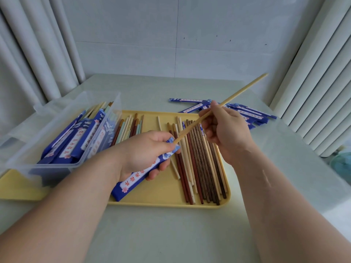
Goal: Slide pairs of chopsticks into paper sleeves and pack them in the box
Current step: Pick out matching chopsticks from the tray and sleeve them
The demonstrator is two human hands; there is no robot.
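Note:
My left hand (144,154) grips a blue paper sleeve (133,180) over the yellow tray (167,202); its open end points up and to the right. My right hand (226,130) pinches pale bamboo chopsticks (241,92) near the middle; their lower tip meets the sleeve's mouth and the far end points up to the right. Loose chopsticks (199,164) in cream, red and dark wood lie on the tray's right half. The clear plastic box (57,133) on the left holds several sleeved pairs.
A heap of empty blue sleeves (245,111) lies on the pale table behind the tray at the right. More coloured chopsticks (131,126) lie on the tray beside the box. Curtains hang on both sides, with a wall behind.

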